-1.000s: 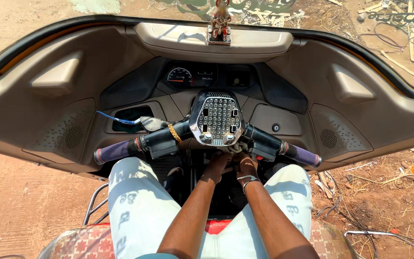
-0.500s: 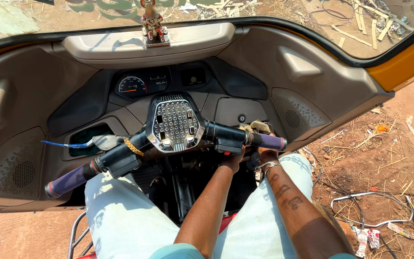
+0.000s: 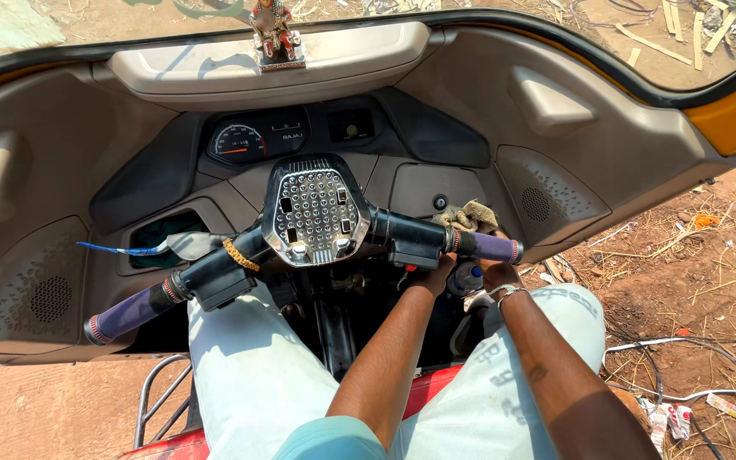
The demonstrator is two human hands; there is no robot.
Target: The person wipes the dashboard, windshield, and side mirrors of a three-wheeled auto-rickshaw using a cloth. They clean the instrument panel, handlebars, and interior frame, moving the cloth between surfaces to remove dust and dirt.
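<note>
Reaching beneath the handlebar [image 3: 402, 232], left hand [image 3: 434, 274] (right hand [image 3: 494, 274] beside) touches it.

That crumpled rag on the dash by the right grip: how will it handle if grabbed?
The rag is bunched in soft folds, so probably floppy and light. It looks like rough cloth, so unlikely to slip or roll. It lies loose beside the purple grip, so should lift freely.

Small figurine [image 3: 275, 32] on the dashboard top; round speedometer [image 3: 241, 141] below it; blue-wrapped tool [image 3: 121, 250] in the left dashboard pocket; tangled cables [image 3: 683, 375] and scattered litter on red dirt, right.
</note>
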